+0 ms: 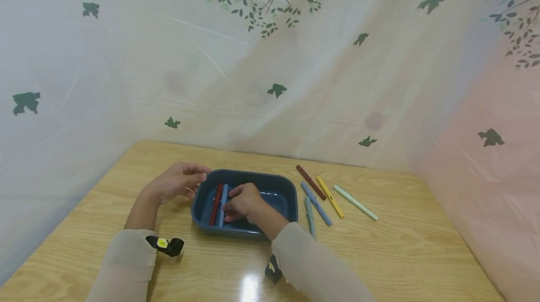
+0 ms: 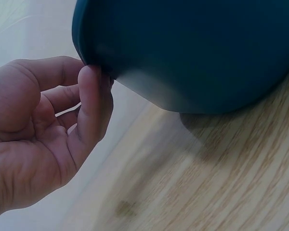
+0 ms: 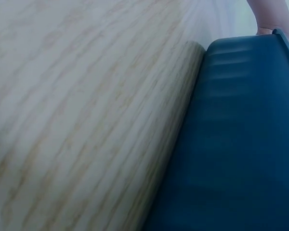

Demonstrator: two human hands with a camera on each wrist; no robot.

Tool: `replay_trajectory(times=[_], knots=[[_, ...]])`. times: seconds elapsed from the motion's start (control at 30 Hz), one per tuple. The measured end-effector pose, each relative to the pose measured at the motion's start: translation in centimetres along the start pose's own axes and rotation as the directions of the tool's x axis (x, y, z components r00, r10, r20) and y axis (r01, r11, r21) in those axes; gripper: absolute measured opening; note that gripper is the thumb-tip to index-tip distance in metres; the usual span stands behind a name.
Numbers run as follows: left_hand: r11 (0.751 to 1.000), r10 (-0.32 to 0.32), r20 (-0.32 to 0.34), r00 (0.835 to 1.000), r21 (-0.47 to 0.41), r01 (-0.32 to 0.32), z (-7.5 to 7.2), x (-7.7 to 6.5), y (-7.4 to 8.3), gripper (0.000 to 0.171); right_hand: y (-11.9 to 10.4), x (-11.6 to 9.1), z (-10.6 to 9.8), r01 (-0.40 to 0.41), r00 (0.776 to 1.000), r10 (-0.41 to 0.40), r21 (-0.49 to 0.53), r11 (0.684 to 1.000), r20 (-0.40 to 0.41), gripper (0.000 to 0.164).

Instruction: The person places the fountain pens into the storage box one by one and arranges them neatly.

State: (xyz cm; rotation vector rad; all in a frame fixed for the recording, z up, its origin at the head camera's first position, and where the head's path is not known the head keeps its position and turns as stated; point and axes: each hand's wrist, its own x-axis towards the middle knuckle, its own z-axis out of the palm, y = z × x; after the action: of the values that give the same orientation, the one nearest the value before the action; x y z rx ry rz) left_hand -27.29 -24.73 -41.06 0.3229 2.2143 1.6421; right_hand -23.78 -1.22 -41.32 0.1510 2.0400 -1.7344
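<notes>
A dark blue rectangular box (image 1: 276, 180) stands on the wooden table. Inside it, toward the left end, a dark red pen (image 1: 216, 203) and a light blue pen (image 1: 224, 199) lie side by side. My right hand (image 1: 246, 204) reaches into the box, fingers spread along the light blue pen's right side, fingertips touching it. At the box's far left corner my left hand (image 1: 177, 182) pinches the rim. The left wrist view shows its bent fingers against the box's outer wall (image 2: 183, 57). Only the box's outer side (image 3: 231, 144) fills the right wrist view; the right hand is hidden there.
Right of the box several pens lie loose: a dark red pen (image 1: 311, 182), a yellow pen (image 1: 330, 196), a blue pen (image 1: 316, 203), a teal pen (image 1: 310, 216) and a pale green pen (image 1: 355, 202). A patterned curtain (image 1: 270, 67) hangs behind the table (image 1: 401, 245).
</notes>
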Motion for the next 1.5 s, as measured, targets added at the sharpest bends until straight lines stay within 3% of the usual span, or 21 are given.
replay_trajectory(times=[0.73,1.17,1.5], knots=[[1.000,-0.001,0.006,1.000,-0.014,0.001,-0.1,0.1,0.0,0.042,-1.9,-1.1,-2.9,0.064,0.998,-0.064,-0.014,0.998,0.020,0.036],[1.000,0.003,0.000,1.000,-0.013,-0.003,0.1,0.0,-0.1,0.041,-3.2,-2.4,-6.8,0.164,0.984,-0.159,-0.047,0.985,0.082,0.038],[1.000,0.003,-0.008,1.000,-0.016,-0.003,0.3,-0.2,-0.1,0.040,-3.6,-2.8,-9.8,0.198,0.980,-0.193,-0.103,0.975,0.058,0.035]])
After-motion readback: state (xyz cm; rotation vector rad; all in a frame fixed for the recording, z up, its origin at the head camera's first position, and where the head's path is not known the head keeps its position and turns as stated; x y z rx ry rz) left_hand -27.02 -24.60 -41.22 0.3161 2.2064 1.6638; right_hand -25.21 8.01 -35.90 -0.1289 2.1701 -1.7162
